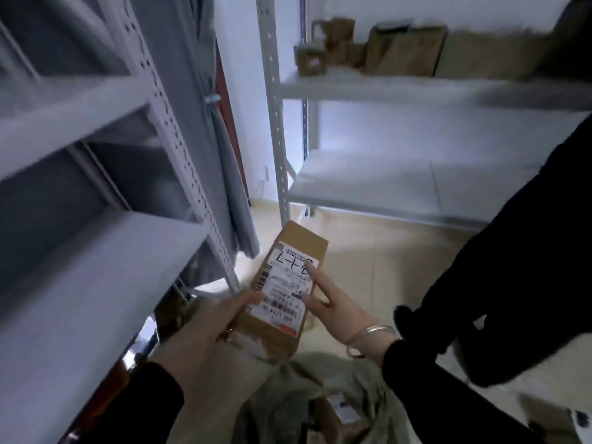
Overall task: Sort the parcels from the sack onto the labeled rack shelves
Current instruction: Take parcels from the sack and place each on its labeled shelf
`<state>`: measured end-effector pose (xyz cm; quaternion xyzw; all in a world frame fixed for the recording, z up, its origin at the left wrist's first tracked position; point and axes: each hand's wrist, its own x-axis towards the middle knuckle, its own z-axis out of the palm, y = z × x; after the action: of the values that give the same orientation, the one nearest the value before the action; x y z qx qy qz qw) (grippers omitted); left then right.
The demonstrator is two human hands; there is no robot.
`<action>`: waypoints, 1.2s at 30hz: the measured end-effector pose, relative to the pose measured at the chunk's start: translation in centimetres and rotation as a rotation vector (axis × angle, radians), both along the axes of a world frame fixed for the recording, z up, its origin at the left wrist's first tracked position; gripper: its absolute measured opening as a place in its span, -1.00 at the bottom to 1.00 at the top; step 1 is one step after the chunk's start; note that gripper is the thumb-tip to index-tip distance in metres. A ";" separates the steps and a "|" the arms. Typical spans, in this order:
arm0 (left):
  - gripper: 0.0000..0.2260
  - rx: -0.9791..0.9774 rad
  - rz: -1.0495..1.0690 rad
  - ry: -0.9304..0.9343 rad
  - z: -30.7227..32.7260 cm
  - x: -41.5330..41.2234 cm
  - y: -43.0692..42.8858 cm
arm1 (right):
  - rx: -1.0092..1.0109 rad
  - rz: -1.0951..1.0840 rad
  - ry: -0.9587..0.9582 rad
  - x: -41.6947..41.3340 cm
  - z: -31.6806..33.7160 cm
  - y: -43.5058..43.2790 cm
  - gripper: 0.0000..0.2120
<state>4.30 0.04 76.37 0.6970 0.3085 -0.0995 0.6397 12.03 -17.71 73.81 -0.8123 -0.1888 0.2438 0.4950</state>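
So that the handwritten code faces up for reading, the left hand (205, 328) grips the parcel (285, 290) above the sack (320, 386), while the right hand (330, 299), open, points one finger at its label (282, 286).

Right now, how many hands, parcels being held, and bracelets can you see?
Hands: 2, left hand and right hand
Held parcels: 1, the cardboard box
Bracelets: 1, a silver bangle on the right wrist
Total: 4

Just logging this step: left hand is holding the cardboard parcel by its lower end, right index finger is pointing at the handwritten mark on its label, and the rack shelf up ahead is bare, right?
Not quite. The head view shows the upper shelf ahead already carries several brown parcels. The rest holds: left hand grips the cardboard parcel, right hand points at its label.
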 end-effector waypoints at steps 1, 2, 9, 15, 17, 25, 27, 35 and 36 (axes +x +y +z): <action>-0.60 -0.008 -0.004 -0.041 3.5 0.3 0.0 | 0.047 0.006 -0.055 0.5 4.1 0.2 -0.42; -0.60 -0.004 0.004 -0.074 7.2 0.3 0.0 | 0.091 0.008 -0.091 0.8 8.0 0.3 -0.40; -0.67 0.196 -0.197 -0.349 30.3 -2.0 4.5 | -0.005 0.121 -0.628 1.7 31.6 -0.8 0.00; -0.51 0.537 -0.391 -0.393 43.7 -4.7 6.2 | -0.261 0.223 -1.096 -0.7 41.6 -0.5 0.14; -0.40 0.599 -0.420 -0.419 46.7 -5.6 6.3 | -0.194 0.218 -1.189 -1.4 43.0 0.4 -0.01; -0.45 0.339 0.385 -1.046 43.9 -6.5 5.5 | 0.508 -0.160 -0.810 -4.8 40.0 6.9 -0.50; -0.42 0.334 0.387 -1.038 40.7 -7.5 4.1 | 0.612 -0.167 -0.628 -6.3 39.6 8.6 -0.40; -0.42 0.356 0.539 -1.095 37.5 -14.8 3.4 | 0.753 0.345 -0.517 -12.3 39.3 11.9 -0.44; -0.41 0.378 0.593 -1.098 37.5 -16.6 3.5 | 0.804 0.423 -0.475 -13.4 39.2 12.4 -0.49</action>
<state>-12.33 3.56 113.82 0.6322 0.1282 0.5079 0.5709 -1.38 -5.34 113.05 -0.5348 -0.5352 0.0558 0.6515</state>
